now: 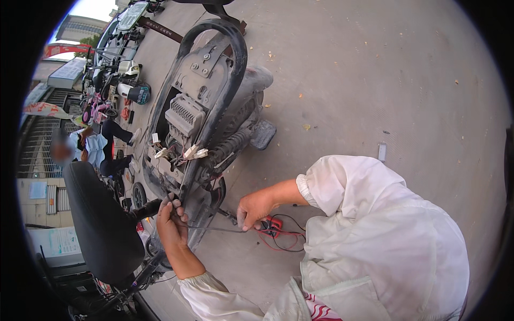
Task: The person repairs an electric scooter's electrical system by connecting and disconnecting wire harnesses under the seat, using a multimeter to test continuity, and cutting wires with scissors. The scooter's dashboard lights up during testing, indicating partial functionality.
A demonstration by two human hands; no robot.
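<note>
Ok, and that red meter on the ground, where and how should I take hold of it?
Probably from above and slightly left, gripping across the red edges of the meter: it appears to lie low on the ground, and the red lead and black lead loop mostly to its right. The right hand beside it in view is pinching the dark wire.

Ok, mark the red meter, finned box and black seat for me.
Red meter [275,227], head view: middle of its casing.
Finned box [185,115], head view: ribbed top.
Black seat [101,222], head view: middle of the cushion.
</note>
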